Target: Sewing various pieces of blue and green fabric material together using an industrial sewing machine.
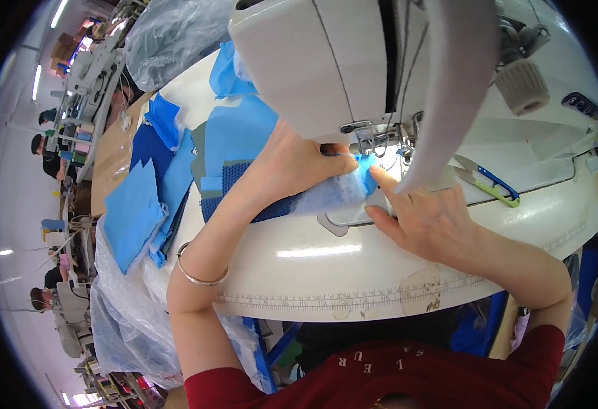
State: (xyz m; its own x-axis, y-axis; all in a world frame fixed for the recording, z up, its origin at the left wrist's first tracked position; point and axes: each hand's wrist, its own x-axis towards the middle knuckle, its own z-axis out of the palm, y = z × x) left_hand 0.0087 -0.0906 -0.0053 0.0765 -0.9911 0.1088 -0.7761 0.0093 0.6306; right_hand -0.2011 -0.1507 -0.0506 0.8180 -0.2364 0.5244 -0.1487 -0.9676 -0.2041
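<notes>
Under the white sewing machine lies a fabric piece with a bright blue end and a pale, fuzzy stretch. Its bright end sits right at the presser foot, lit by the machine's lamp. My left hand pinches the piece from the left, thumb and fingers pressed together close to the foot. From the right, my right hand rests its index fingertip on the blue end, with the thumb stretched apart beneath. Dark blue textured cloth extends under my left wrist.
Blue fabric pieces are stacked at the left, with light blue cloth behind my left forearm. Thread snips lie right of the needle area. A ruler strip follows the table's near edge. Clear plastic hangs at the left.
</notes>
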